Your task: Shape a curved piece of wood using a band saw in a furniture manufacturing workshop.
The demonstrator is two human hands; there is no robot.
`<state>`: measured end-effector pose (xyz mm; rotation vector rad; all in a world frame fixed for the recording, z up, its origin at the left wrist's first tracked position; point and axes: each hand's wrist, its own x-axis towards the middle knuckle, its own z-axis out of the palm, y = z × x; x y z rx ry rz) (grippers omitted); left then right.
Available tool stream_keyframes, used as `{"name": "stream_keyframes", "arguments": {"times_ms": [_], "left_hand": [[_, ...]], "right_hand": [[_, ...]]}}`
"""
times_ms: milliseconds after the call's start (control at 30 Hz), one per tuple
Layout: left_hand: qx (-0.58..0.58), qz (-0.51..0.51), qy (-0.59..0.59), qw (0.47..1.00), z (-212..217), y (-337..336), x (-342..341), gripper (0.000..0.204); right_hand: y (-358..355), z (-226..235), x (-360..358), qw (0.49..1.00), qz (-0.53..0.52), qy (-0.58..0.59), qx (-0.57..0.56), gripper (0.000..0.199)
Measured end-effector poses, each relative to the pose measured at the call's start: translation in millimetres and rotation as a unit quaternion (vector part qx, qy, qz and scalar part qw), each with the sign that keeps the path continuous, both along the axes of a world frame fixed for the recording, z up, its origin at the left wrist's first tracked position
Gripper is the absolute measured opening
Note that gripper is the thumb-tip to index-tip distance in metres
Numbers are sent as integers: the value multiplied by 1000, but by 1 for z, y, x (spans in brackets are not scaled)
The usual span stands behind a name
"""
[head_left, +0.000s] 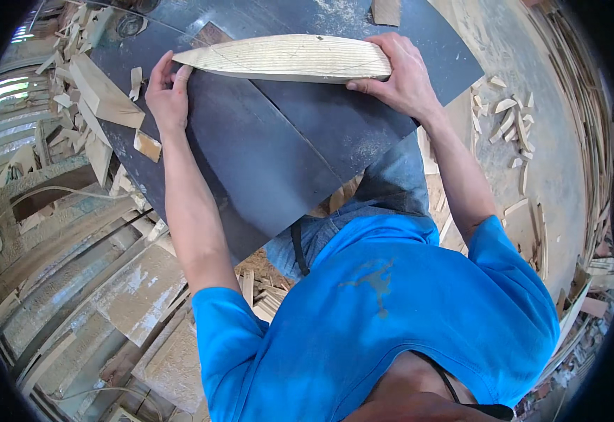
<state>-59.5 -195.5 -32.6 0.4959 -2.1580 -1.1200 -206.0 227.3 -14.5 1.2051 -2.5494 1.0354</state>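
Across the dark table, near side bare, left hand and right hand grip a curved board by its ends.

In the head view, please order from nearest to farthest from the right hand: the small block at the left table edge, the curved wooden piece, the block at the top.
1. Curved wooden piece: held in the right hand.
2. Top block: ahead of the hand, near the upper picture edge.
3. Small block: at the table's left edge.

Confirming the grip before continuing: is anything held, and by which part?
A long, pale, curved wooden piece: the left hand holds its pointed tip, the right hand its broad, blunt end.
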Motion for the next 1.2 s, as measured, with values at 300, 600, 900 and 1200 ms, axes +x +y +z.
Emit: {"name": "stream_keyframes", "arguments": {"times_ms": [300,600,900,1200], "left_hand": [[21,12,-15,1000,-2,-6,-4,52],[30,9,4,1000,-6,-9,-7,51],[9,-15,-5,1000,-2,-9,3,48],[46,10,-7,999,3,-5,-2,48]], "right_hand": [[-4,0,-2,1000,-2,6,-6,74],[-7,2,-2,1000,-2,12,-3,75],[5,5,-14,999,28,-8,14,76],[-5,-2,-28,999,29,22,5,80]]}}
